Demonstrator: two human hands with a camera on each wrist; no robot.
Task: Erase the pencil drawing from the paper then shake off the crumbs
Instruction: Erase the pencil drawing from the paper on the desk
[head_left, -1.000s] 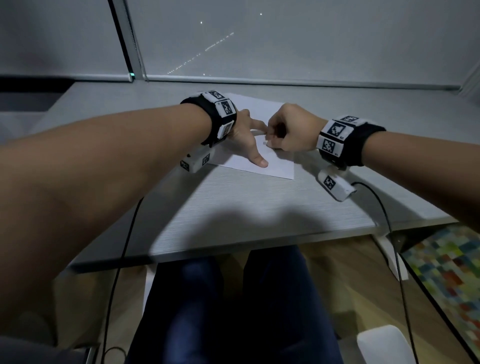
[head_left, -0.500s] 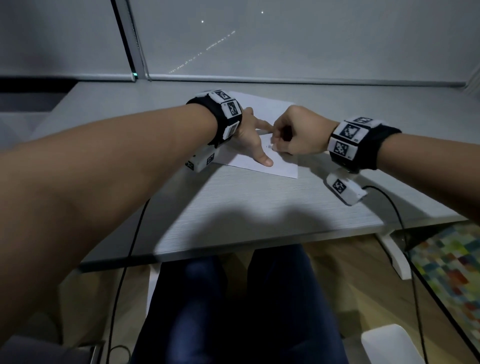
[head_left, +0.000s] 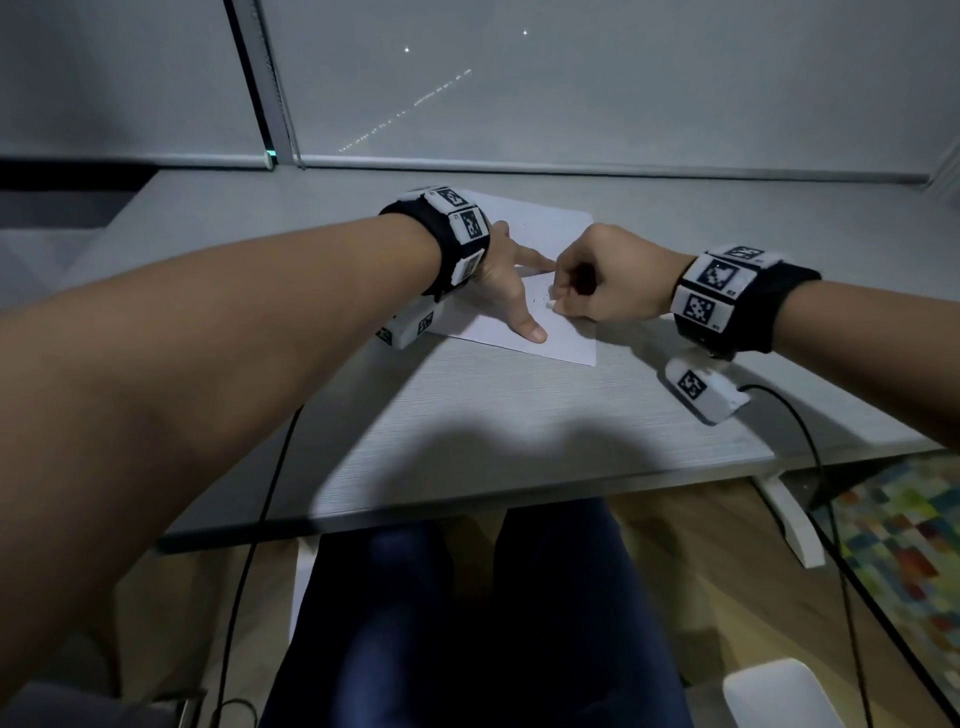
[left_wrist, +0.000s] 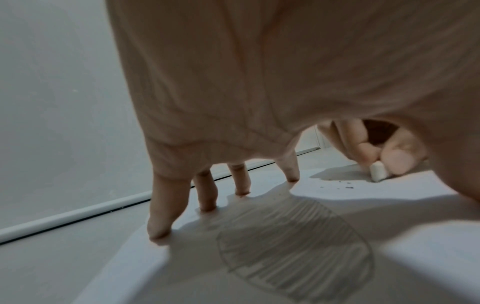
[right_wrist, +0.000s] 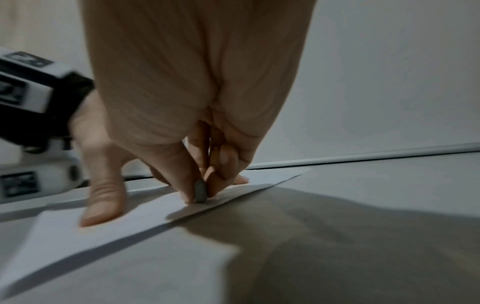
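A white sheet of paper (head_left: 563, 335) lies on the grey table (head_left: 519, 426). My left hand (head_left: 511, 283) rests on it with fingers spread, its fingertips (left_wrist: 158, 233) pressing the sheet flat. Under that palm a shaded pencil drawing (left_wrist: 293, 242) shows in the left wrist view. My right hand (head_left: 602, 280) pinches a small white eraser (head_left: 552, 305) between thumb and fingers, its tip down on the paper near the right edge. The eraser (left_wrist: 378, 171) (right_wrist: 200, 190) touches the sheet, and dark crumbs (left_wrist: 340, 185) lie beside it.
The table's front edge (head_left: 467, 512) runs across the head view, with my legs below it. Cables (head_left: 810, 441) hang from both wrist cameras. A window rail (head_left: 571, 169) borders the table's far side. A colourful rug (head_left: 914, 540) lies on the floor at the right.
My right hand with the eraser has shifted slightly to the right and toward me over the paper. The left hand stays planted on the sheet.
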